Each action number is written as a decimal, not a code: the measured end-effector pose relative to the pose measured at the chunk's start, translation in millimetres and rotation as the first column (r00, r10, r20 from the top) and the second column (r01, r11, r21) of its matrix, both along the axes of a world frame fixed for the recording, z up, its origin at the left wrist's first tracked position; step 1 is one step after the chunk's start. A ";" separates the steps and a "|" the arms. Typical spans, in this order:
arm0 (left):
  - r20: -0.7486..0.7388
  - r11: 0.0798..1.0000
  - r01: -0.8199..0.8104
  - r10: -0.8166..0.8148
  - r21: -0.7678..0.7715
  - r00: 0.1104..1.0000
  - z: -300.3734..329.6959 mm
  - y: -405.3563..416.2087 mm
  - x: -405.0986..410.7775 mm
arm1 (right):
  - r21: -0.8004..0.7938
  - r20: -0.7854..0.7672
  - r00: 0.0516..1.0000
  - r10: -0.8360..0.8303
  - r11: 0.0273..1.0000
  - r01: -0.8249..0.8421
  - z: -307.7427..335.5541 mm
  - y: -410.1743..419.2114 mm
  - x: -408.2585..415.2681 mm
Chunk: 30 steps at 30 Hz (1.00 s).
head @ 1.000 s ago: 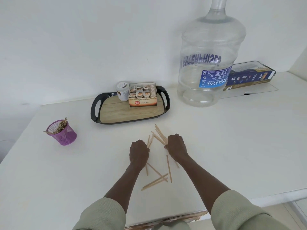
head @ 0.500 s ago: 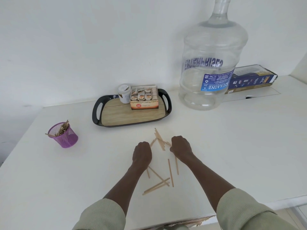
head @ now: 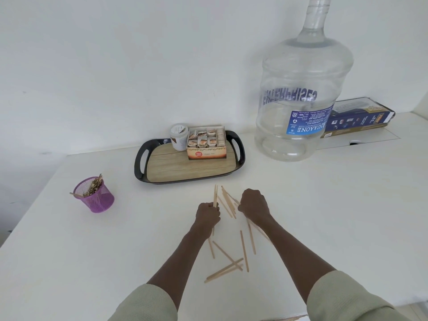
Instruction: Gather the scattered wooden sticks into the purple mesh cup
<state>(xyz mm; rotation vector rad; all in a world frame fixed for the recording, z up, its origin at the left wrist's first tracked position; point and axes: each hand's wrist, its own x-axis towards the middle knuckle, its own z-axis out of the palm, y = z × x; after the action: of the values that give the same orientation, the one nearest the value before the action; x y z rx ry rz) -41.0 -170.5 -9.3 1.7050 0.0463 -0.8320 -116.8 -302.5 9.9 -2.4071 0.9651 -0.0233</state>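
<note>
You get a bright, even, soft daylight-like view with no hard shadows; only faint soft shade lies under your forearms and beside the tray (head: 239,156) near the desk's (head: 69,251) far edge. The water bottle (head: 301,100) shows mild pale reflections. Focus is sharp throughout, without motion blur. Wide-angle bending curves the desk's edges and stretches the corners.

We see the purple mesh cup (head: 94,195) upright near the desk's left edge, already holding some sticks. Pale flat wooden sticks (head: 231,262) lie crisscrossed near the front edge; more (head: 228,203) fan out mid-desk.
</note>
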 end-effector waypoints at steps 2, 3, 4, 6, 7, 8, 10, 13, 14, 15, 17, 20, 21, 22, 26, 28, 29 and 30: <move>-0.030 0.999 0.025 -0.025 -0.020 0.999 2.7 -1.7 2.8 | 0.113 0.073 0.994 -0.081 0.991 0.073 9.9 2.0 7.2; -0.022 1.000 0.028 -0.028 -0.015 0.999 4.2 -3.3 3.4 | 0.187 0.121 0.986 -0.112 0.978 0.088 14.3 5.1 11.3; -0.027 1.000 0.005 -0.005 -0.020 1.000 6.1 -6.3 3.2 | 0.269 0.166 0.976 -0.142 0.958 0.093 18.9 9.9 15.2; -0.072 0.995 -0.061 0.056 -0.073 0.996 11.1 -12.4 2.3 | 0.413 0.218 0.954 -0.204 0.905 0.100 23.3 20.2 22.2; -0.093 0.990 -0.068 0.057 -0.123 0.994 13.6 -14.9 2.2 | 0.463 0.223 0.946 -0.234 0.880 0.109 23.6 25.3 25.3; -0.111 0.982 -0.076 0.057 -0.174 0.992 17.3 -16.3 2.4 | 0.496 0.221 0.939 -0.262 0.859 0.123 23.4 30.0 28.8; -0.166 0.951 -0.128 0.083 -0.281 0.983 24.7 -16.1 2.3 | 0.529 0.234 0.920 -0.315 0.835 0.151 21.1 36.5 34.0; -0.243 0.905 -0.230 0.148 -0.357 0.959 32.5 -11.4 4.0 | 0.518 0.266 0.900 -0.345 0.838 0.169 20.4 43.9 39.7; -0.256 0.895 -0.252 0.164 -0.367 0.953 34.8 -10.2 4.3 | 0.502 0.280 0.897 -0.343 0.848 0.168 21.4 46.4 41.2; -0.268 0.885 -0.274 0.179 -0.377 0.947 36.3 -8.9 5.1 | 0.478 0.294 0.896 -0.333 0.863 0.164 22.3 49.3 42.9; -0.299 0.861 -0.310 0.196 -0.404 0.934 37.0 -6.4 7.4 | 0.412 0.309 0.904 -0.294 0.898 0.152 25.4 56.2 46.0; -0.322 0.846 -0.270 0.125 -0.459 0.938 40.2 -2.2 10.5 | 0.317 0.327 0.919 -0.220 0.942 0.113 29.9 70.1 47.8; -0.320 0.844 -0.261 0.113 -0.468 0.941 39.2 -1.5 12.5 | 0.293 0.347 0.916 -0.204 0.951 0.101 30.6 75.4 48.3; -0.311 0.849 -0.258 0.118 -0.461 0.943 39.2 0.2 14.6 | 0.270 0.372 0.909 -0.190 0.959 0.091 31.2 80.8 48.5; -0.281 0.864 -0.266 0.153 -0.428 0.948 42.4 9.1 24.1 | 0.200 0.460 0.874 -0.155 0.977 0.068 31.3 97.0 48.6; -0.282 0.851 -0.285 0.170 -0.442 0.944 45.4 13.9 27.6 | 0.205 0.519 0.844 -0.133 0.978 0.028 35.0 99.2 49.4; -0.272 0.845 -0.302 0.194 -0.442 0.943 46.4 16.0 29.9 | 0.211 0.540 0.834 -0.110 0.977 -0.008 36.2 98.9 50.1; -0.252 0.844 -0.321 0.228 -0.430 0.940 47.5 17.8 32.9 | 0.220 0.555 0.827 -0.092 0.975 -0.039 37.4 98.8 50.6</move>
<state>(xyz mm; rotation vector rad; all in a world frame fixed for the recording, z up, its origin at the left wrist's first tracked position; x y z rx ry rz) -8.0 -152.7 38.2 1.1256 0.2042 -0.7166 -66.2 -203.7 47.3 -1.9937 0.6737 -0.5770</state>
